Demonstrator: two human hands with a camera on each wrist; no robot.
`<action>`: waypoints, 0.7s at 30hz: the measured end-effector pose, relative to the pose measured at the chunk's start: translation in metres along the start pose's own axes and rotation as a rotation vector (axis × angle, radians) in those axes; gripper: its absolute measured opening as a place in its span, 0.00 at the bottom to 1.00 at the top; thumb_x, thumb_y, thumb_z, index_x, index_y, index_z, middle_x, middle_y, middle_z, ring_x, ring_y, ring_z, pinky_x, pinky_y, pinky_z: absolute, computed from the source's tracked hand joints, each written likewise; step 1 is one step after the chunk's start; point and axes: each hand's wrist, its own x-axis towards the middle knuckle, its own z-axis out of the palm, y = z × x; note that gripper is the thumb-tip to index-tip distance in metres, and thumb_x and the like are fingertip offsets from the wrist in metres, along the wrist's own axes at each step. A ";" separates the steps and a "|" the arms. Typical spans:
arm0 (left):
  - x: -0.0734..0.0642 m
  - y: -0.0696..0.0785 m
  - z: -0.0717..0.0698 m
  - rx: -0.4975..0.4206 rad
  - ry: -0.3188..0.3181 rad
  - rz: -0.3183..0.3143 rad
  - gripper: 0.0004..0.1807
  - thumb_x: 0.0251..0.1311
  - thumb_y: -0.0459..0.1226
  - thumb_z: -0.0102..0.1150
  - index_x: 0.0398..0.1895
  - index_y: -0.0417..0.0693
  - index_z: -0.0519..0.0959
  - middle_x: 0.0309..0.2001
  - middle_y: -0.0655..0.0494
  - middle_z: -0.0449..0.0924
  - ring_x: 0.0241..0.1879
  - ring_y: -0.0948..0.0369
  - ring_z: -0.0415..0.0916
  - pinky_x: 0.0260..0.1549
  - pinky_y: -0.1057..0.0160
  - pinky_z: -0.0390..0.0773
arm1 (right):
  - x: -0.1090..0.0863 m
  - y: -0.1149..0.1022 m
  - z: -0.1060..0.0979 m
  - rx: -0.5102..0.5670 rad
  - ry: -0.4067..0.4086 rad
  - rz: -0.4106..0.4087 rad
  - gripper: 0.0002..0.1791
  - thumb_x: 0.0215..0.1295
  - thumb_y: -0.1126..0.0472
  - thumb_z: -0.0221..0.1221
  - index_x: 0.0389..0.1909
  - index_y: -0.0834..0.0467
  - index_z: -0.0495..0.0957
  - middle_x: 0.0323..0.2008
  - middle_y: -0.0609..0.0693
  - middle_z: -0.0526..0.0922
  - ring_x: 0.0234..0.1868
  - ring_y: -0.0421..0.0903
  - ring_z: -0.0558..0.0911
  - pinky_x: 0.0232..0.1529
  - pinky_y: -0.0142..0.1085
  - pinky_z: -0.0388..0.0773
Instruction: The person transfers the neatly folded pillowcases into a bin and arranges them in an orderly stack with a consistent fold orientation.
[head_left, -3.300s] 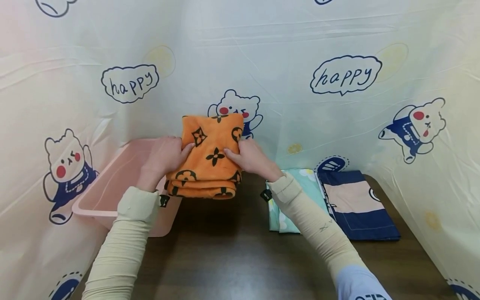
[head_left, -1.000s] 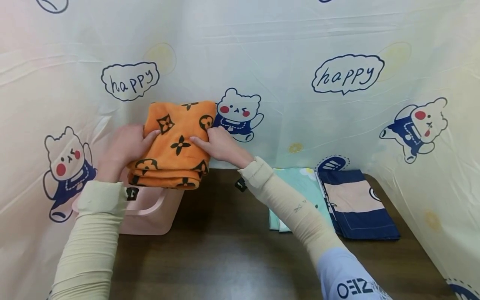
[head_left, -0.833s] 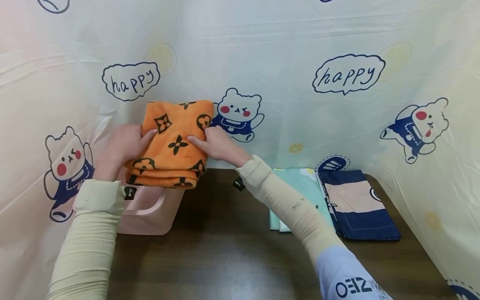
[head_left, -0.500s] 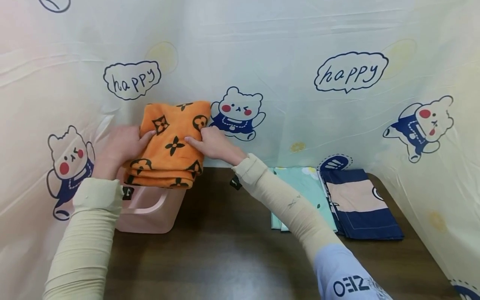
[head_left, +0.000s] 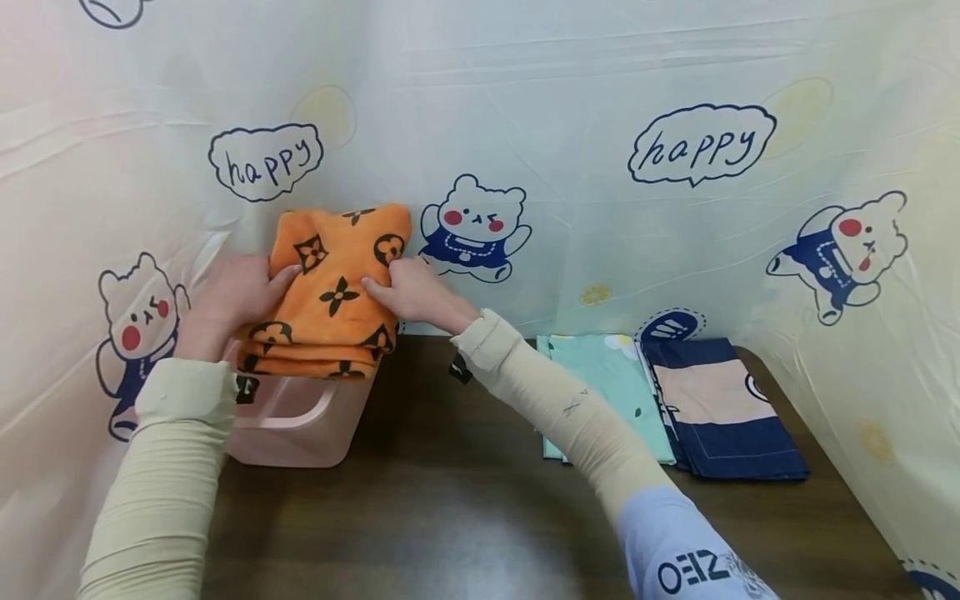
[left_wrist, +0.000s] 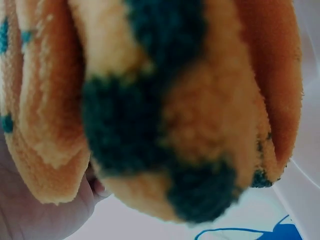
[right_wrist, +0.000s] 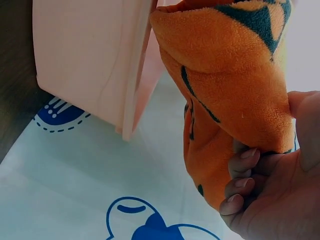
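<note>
A folded orange plush cloth (head_left: 333,267) with black flower motifs hangs in both my hands above a pink plastic bin (head_left: 300,446). My left hand (head_left: 236,292) grips its left side, thumb on the near face. On the opposite side, my right hand (head_left: 420,292) pinches it, the thumb in front. The right wrist view has the right hand (right_wrist: 285,195) with fingers curled at the back of the cloth (right_wrist: 225,85), apart from the bin wall (right_wrist: 85,55). Thick folds of the cloth (left_wrist: 210,120) cover most of the left wrist view, with part of the left hand (left_wrist: 45,215) behind.
To the right on the dark wooden table (head_left: 450,500) lie a folded mint-green cloth (head_left: 611,375) and a folded navy and pink cloth (head_left: 720,408), side by side. A pale printed curtain (head_left: 555,125) surrounds the table at the back and sides.
Both hands have carried the orange cloth leftward from beside the bin to over it, rising first. In the last half second it has shifted slightly left and down. Both grips are kept.
</note>
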 end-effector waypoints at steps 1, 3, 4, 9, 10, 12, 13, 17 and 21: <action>-0.001 -0.001 0.000 -0.008 -0.002 -0.005 0.37 0.76 0.61 0.33 0.21 0.40 0.69 0.20 0.44 0.70 0.22 0.48 0.71 0.25 0.52 0.67 | 0.000 0.000 0.001 0.002 0.002 -0.001 0.28 0.79 0.42 0.47 0.24 0.58 0.72 0.16 0.47 0.67 0.17 0.45 0.76 0.19 0.30 0.67; -0.002 -0.003 0.001 -0.012 0.003 -0.010 0.36 0.76 0.60 0.33 0.21 0.40 0.69 0.19 0.45 0.69 0.22 0.48 0.71 0.25 0.53 0.66 | 0.001 -0.001 0.004 -0.009 0.010 -0.006 0.28 0.79 0.42 0.47 0.25 0.58 0.72 0.16 0.48 0.68 0.19 0.45 0.76 0.20 0.30 0.68; -0.004 -0.004 0.002 -0.014 0.005 -0.013 0.36 0.76 0.60 0.33 0.21 0.40 0.69 0.19 0.46 0.69 0.22 0.48 0.71 0.25 0.53 0.66 | 0.002 -0.001 0.005 -0.020 0.015 -0.010 0.28 0.79 0.41 0.47 0.25 0.58 0.73 0.17 0.48 0.68 0.19 0.45 0.77 0.21 0.30 0.69; -0.008 -0.009 0.005 -0.006 0.011 -0.014 0.35 0.77 0.59 0.35 0.22 0.40 0.69 0.19 0.45 0.69 0.23 0.48 0.71 0.26 0.53 0.66 | 0.003 -0.004 0.012 -0.079 0.030 -0.025 0.28 0.79 0.39 0.46 0.26 0.57 0.74 0.18 0.48 0.70 0.21 0.44 0.77 0.23 0.30 0.69; -0.009 -0.010 0.005 -0.004 0.008 -0.016 0.35 0.77 0.59 0.35 0.22 0.40 0.70 0.20 0.45 0.70 0.23 0.47 0.71 0.26 0.52 0.66 | 0.003 -0.005 0.014 -0.082 0.028 -0.027 0.28 0.79 0.39 0.46 0.26 0.57 0.73 0.18 0.47 0.70 0.21 0.44 0.77 0.23 0.30 0.69; -0.010 -0.013 0.006 0.003 0.004 -0.016 0.35 0.77 0.59 0.35 0.22 0.39 0.70 0.20 0.44 0.70 0.24 0.46 0.71 0.27 0.51 0.67 | 0.002 -0.006 0.016 -0.085 0.027 -0.030 0.29 0.79 0.39 0.46 0.25 0.57 0.73 0.18 0.47 0.70 0.21 0.44 0.77 0.23 0.30 0.70; -0.010 -0.013 0.006 0.006 0.004 -0.016 0.35 0.77 0.58 0.35 0.22 0.39 0.70 0.21 0.44 0.70 0.25 0.46 0.71 0.28 0.51 0.67 | 0.003 -0.006 0.017 -0.087 0.031 -0.034 0.29 0.79 0.39 0.46 0.24 0.57 0.73 0.17 0.47 0.70 0.21 0.44 0.77 0.23 0.30 0.70; -0.010 -0.016 0.007 0.009 -0.004 -0.023 0.35 0.77 0.58 0.35 0.22 0.39 0.71 0.20 0.44 0.70 0.25 0.46 0.72 0.27 0.52 0.66 | 0.005 -0.005 0.020 -0.078 0.036 -0.042 0.30 0.78 0.38 0.46 0.24 0.56 0.72 0.17 0.48 0.70 0.21 0.44 0.77 0.23 0.30 0.70; -0.009 -0.019 0.007 -0.003 -0.006 -0.032 0.35 0.77 0.58 0.36 0.21 0.40 0.71 0.19 0.46 0.69 0.24 0.48 0.71 0.26 0.54 0.65 | 0.008 -0.004 0.025 -0.049 0.024 -0.040 0.30 0.78 0.37 0.46 0.25 0.56 0.73 0.17 0.47 0.71 0.20 0.43 0.78 0.23 0.30 0.70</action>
